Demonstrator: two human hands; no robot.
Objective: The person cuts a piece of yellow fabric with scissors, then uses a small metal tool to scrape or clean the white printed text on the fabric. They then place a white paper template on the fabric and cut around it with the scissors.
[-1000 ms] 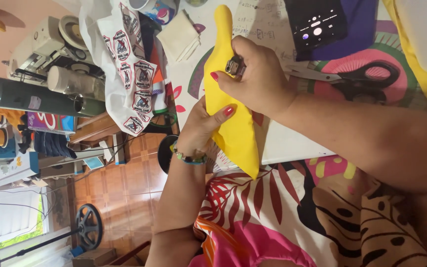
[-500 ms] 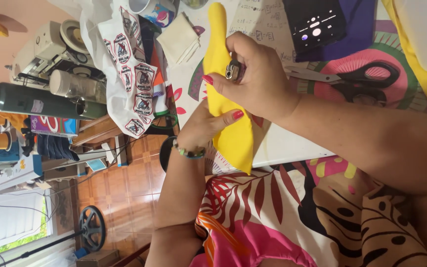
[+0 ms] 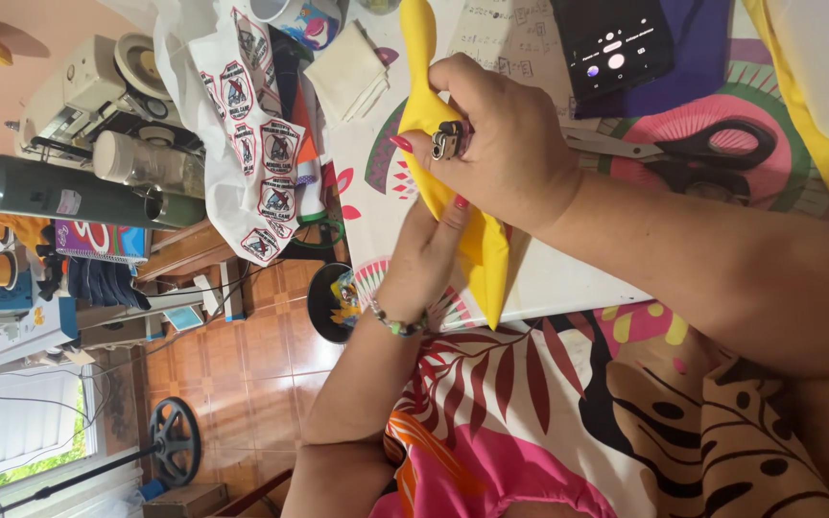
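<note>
Both hands work a piece of yellow cloth [image 3: 472, 240] above the edge of the table [image 3: 568, 278]. The view is turned on its side, so the person's lap in a leaf-print dress [image 3: 626, 412] fills the lower right.

The hand entering from the right [image 3: 510, 144], at the end of the thick forearm, is clenched over the upper part of the yellow cloth; a small metal piece [image 3: 445, 140] shows between its fingers [image 3: 419, 144], with red nails, and what that piece is cannot be told. Which hand is the left and which the right cannot be judged surely in this turned view; this one is taken as the right hand.

The other hand [image 3: 424, 259], with a beaded bracelet [image 3: 397, 324] at the wrist, comes up from below and pinches the yellow cloth just under the first hand, its thumb pressed on the fabric.

Relative to the yellow cloth: black-handled scissors [image 3: 693, 153] lie on the table to its right, a dark phone [image 3: 616, 43] with a lit screen lies above those, a folded white cloth [image 3: 347, 77] sits just to its upper left, and a white printed bag [image 3: 251, 144] lies further left, near a dark green flask [image 3: 69, 197]
</note>
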